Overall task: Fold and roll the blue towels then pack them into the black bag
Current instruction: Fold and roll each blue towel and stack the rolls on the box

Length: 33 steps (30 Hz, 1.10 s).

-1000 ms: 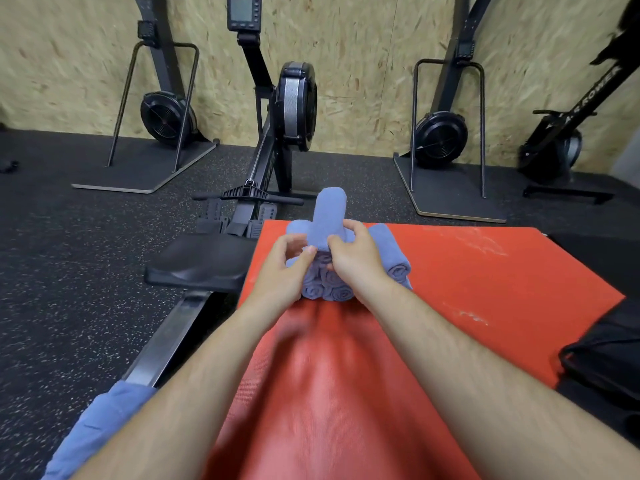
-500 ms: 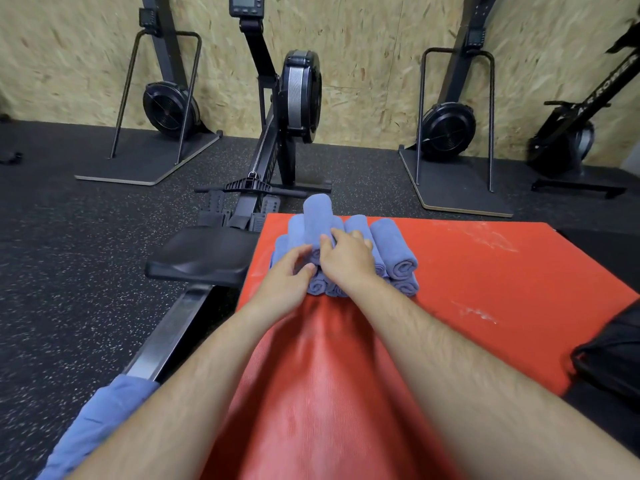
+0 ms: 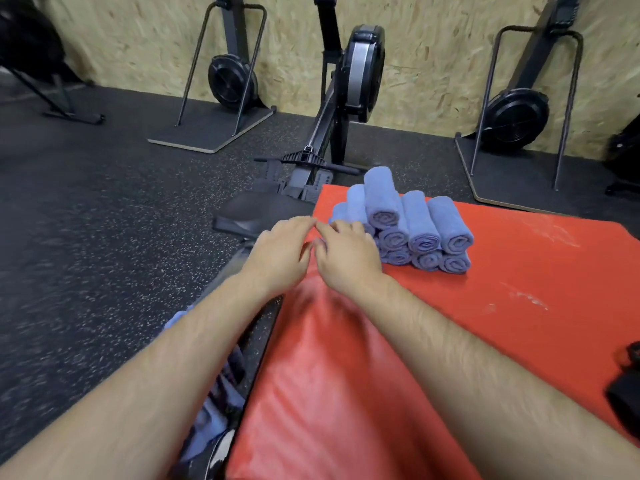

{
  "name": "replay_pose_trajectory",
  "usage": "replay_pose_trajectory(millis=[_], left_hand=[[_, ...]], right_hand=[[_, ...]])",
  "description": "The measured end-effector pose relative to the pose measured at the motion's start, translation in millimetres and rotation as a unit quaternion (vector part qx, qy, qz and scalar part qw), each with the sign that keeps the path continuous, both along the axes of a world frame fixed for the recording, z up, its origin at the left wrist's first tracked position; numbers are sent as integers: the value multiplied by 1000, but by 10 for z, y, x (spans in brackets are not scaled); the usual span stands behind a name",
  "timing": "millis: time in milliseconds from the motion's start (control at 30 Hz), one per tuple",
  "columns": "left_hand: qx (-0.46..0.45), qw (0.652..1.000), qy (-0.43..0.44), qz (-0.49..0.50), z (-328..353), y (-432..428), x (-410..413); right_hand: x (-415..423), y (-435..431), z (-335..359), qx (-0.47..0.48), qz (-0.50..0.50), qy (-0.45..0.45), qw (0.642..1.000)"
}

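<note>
Looking down, head view: we see both bare forearms reaching forward over a red mat [image 3: 519, 289] that lies on a speckled black floor [image 3: 104, 237].
Left hand: our left hand [image 3: 277, 252] is held palm down at the mat's left edge, fingers straight and loose, grasping nothing.
Right hand: our right hand [image 3: 346, 254] is just beside it, fingers lightly bent, released and empty; the two sets of fingertips almost meet.
Contact: the right hand covers the near left end of the pile, so we cannot tell whether it touches a towel.
Towels: the rolled blue towels [image 3: 420, 233] are piled on the mat's far left corner, spiral ends toward us, in three tiers with a single roll on top; we count at least seven ends.
Bag: the black bag [image 3: 625, 396] shows only as a dark cropped shape at the right edge, well apart from the towels.
Cloth: a blue cloth [image 3: 214, 414] lies beside the mat's near left edge, partly under our left forearm; we cannot tell if it is a towel.
Rower: a rowing machine [image 3: 360, 71] runs from the wall toward us along the mat's left side, its seat [image 3: 256, 211] just beyond the left hand.
Background: two flywheel stands [image 3: 232, 77] flank it against a chipboard wall [image 3: 433, 64].
</note>
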<state>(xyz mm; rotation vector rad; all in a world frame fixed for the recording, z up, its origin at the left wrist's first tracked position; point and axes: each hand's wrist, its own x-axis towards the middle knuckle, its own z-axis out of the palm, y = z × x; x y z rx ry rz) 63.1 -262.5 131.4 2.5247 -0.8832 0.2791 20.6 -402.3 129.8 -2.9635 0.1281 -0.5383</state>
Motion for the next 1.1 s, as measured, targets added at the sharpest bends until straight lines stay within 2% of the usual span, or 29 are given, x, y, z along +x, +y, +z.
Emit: replay_pose_trajectory(millis=[167,433,633,767,900,1000,1100], left_hand=[[126,991,-6,40,-233,813,-54],[185,962,160,119,-880,1918,-120],[320,906,250,123,-1265,2412,-121],[410,853,311,86,-1328,2555,-45],[377,867,310,103,-1342,2576,120],[341,880,311,112,-1361,2591,200],[287,897,311,127,-1399,2639,245]], right_hand=[[46,760,-334,-10,73,46,996],[236,1876,-935,-24,159,186,969],[301,2375,-1468,-36,185,322,928],[361,2557,-1737,-15,158,338,928],[476,2573,-1873,23,113,316,942],[538,2559,-1855,33,120,288,949],[569,2482,-1728,99,132,272,948]])
